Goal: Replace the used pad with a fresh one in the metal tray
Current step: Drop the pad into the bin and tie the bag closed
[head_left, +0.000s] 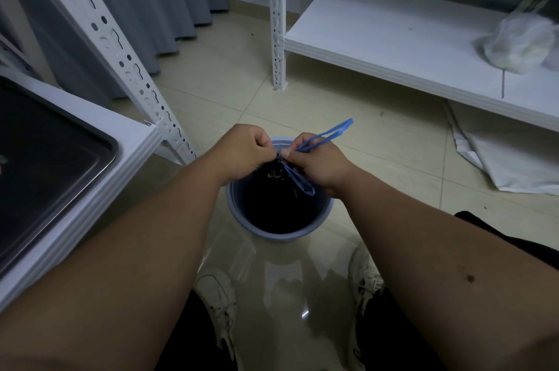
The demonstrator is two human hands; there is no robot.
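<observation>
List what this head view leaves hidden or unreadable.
- Black bag contents: opaque, gathered under left hand and right hand.
- Metal tray: cut by the left edge.
- White bag on the shelf: blurred, contents unreadable.
- Fresh pad: not identifiable anywhere.

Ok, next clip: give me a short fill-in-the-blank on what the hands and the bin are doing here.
1. Both hands grip the gathered neck of a ____ bag above the bin.
2. The right hand holds a drawstring coloured ____.
3. The bin stands on the ____.
4. The metal tray lies on the shelf to the person's ____, beyond the left hand.

Missing words: black; blue; floor; left
</observation>
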